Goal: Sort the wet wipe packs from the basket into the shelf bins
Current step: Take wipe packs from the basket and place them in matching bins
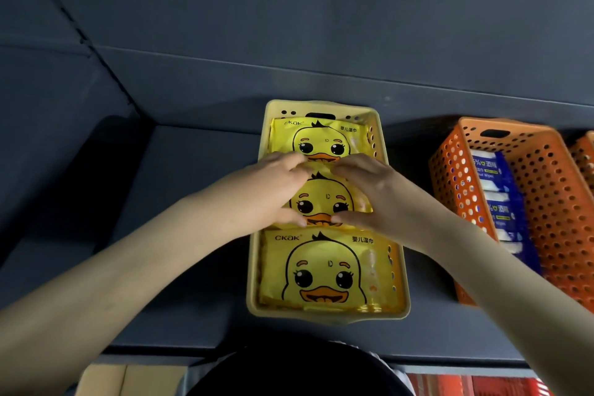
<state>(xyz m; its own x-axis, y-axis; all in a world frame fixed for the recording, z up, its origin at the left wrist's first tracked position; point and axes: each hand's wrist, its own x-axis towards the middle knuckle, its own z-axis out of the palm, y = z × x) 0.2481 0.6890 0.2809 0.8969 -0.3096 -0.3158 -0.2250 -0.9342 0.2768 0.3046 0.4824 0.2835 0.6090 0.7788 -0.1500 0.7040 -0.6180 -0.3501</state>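
Head view: the only view you have.
Your left hand: fingers curled over the far edge of the middle duck pack, thumb on its near edge; you grip it from the left.
Your right hand: the same grip from the right, fingers over the far edge and thumb on the near edge.
Middle duck pack: in the yellow bin, between the far duck pack and the near duck pack, its far edge overlapping the far one.
Yellow bin: on the dark shelf, long side running away from you.
Orange bin: to your right, apart from the yellow one, holding blue wipe packs.
Cardboard box: below the shelf edge, lower left.
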